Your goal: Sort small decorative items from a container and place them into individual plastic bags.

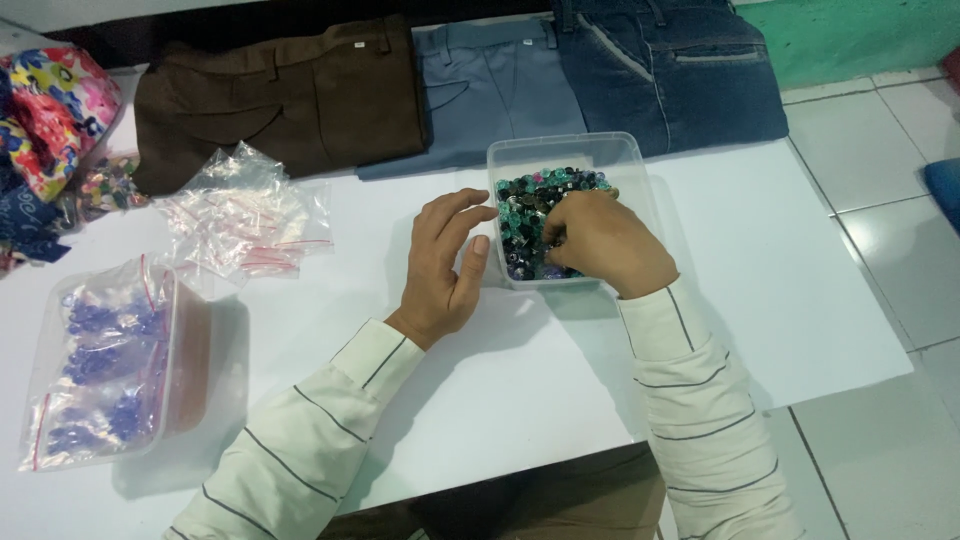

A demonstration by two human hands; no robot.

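Nearest on the white bench, our left hand rests with its grip spread against the clear tub. Our right hand digs into the beads; whether its grip pinches any, we cannot tell. Folded trousers line the far edge.

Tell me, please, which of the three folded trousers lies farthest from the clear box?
The brown trousers, leftmost; the grey pair and the blue jeans lie directly behind the box.
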